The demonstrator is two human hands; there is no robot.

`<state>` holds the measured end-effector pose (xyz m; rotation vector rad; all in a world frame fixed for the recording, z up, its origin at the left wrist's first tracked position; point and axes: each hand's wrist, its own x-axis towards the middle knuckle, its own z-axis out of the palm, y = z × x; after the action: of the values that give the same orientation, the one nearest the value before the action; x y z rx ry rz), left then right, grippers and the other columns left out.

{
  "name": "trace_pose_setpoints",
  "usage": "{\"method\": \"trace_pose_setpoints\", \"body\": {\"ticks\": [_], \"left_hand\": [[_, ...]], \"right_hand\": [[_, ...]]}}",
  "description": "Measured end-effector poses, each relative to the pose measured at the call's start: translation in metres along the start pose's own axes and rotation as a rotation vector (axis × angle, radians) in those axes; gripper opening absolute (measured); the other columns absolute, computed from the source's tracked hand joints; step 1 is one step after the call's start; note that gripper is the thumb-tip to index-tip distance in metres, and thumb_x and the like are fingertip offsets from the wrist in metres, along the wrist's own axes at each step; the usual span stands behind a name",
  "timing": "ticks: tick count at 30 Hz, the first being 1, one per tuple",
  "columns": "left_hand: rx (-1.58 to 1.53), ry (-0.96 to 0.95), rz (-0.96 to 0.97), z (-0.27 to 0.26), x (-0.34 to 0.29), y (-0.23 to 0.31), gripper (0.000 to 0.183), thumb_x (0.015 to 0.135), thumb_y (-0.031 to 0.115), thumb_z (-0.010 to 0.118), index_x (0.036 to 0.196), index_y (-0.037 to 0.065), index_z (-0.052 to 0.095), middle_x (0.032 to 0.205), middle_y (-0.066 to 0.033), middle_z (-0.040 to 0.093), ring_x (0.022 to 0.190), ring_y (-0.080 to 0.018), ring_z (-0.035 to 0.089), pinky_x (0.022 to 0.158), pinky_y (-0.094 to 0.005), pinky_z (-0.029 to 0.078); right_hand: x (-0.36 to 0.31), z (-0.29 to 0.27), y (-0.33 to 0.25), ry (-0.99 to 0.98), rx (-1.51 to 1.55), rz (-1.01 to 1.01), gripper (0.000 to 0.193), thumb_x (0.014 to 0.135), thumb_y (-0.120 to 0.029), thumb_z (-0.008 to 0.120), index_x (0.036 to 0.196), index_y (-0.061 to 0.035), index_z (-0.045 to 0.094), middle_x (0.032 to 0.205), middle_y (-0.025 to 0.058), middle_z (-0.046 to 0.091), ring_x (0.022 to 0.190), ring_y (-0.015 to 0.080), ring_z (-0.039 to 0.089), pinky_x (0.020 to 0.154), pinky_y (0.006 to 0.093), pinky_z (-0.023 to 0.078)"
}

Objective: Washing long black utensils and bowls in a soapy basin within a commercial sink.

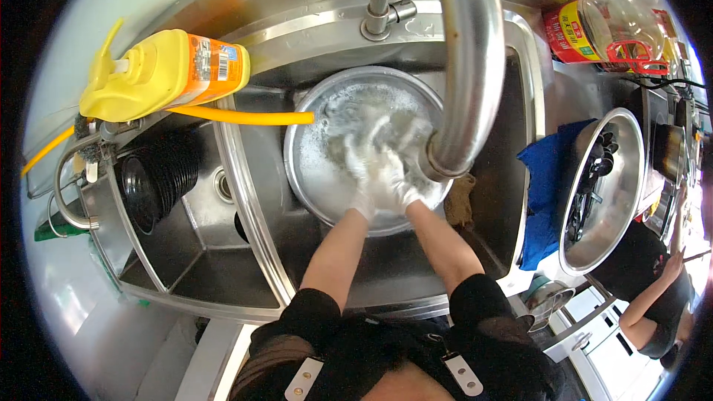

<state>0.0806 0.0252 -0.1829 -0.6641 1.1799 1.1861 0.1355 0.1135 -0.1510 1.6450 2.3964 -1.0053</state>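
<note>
A large round metal basin [297, 182] full of cloudy, sudsy water [386, 100] stands in the deep steel sink [260, 152]. Both arms reach into it side by side. My left hand [362, 187] and my right hand [401, 183] wear whitish gloves and are sunk in the water close together. Foam and motion blur hide the fingers of both. Pale, blurred shapes show in the water just beyond the hands; I cannot make out what they are. A thick metal spout [475, 67] hangs over the basin's right side.
A yellow pump jug [160, 78] and yellow hose [245, 115] lie at left, above a side sink holding stacked black dishes [160, 186]. A brown cloth [460, 200] sits beside the basin. Rightward are a blue cloth [553, 186], a bowl of black utensils [624, 171] and another person [639, 275].
</note>
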Motion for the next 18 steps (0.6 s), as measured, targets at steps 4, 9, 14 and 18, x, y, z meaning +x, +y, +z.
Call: {"method": "trace_pose_setpoints", "body": {"ticks": [4, 9, 14, 18], "left_hand": [[-0.192, -0.088, -0.022, 0.01, -0.032, 0.014, 0.057, 0.098, 0.054, 0.033, 0.124, 0.008, 0.053, 0.125, -0.0096, 0.056, 0.112, -0.0287, 0.052, 0.1, -0.0432, 0.04], [-0.327, -0.167, -0.015, 0.0, -0.073, 0.027, 0.058, 0.098, 0.054, 0.031, 0.139, 0.013, 0.039, 0.144, -0.0069, 0.041, 0.131, -0.0268, 0.039, 0.111, -0.0457, 0.027], [0.031, -0.187, 0.013, -0.014, -0.056, 0.019, 0.07, 0.095, 0.063, 0.024, 0.139, 0.01, 0.038, 0.139, -0.0097, 0.044, 0.127, -0.0276, 0.04, 0.11, -0.0438, 0.027], [0.065, -0.388, -0.049, -0.026, -0.051, 0.014, 0.075, 0.094, 0.065, 0.029, 0.137, 0.005, 0.04, 0.141, -0.0121, 0.043, 0.127, -0.0263, 0.041, 0.108, -0.0413, 0.03]], "right_hand": [[-0.028, -0.008, -0.021, 0.099, -0.051, -0.157, 0.052, 0.097, -0.047, 0.041, 0.099, -0.0025, 0.067, 0.087, 0.0171, 0.068, 0.088, 0.0303, 0.064, 0.08, 0.0364, 0.049], [-0.013, -0.029, 0.001, 0.003, 0.684, 0.369, 0.065, 0.089, -0.061, 0.05, 0.107, -0.0006, 0.067, 0.095, 0.0137, 0.068, 0.087, 0.025, 0.06, 0.082, 0.034, 0.046], [-0.017, -0.04, 0.0, -0.573, 0.784, 0.312, 0.078, 0.077, -0.051, 0.072, 0.131, 0.0009, 0.051, 0.126, 0.0118, 0.058, 0.118, 0.0221, 0.05, 0.104, 0.0324, 0.034], [-0.028, -0.041, -0.022, -0.808, 0.543, 0.312, 0.066, 0.074, -0.033, 0.079, 0.123, 0.0012, 0.052, 0.105, 0.0081, 0.064, 0.088, 0.0206, 0.061, 0.076, 0.0318, 0.05]]}}
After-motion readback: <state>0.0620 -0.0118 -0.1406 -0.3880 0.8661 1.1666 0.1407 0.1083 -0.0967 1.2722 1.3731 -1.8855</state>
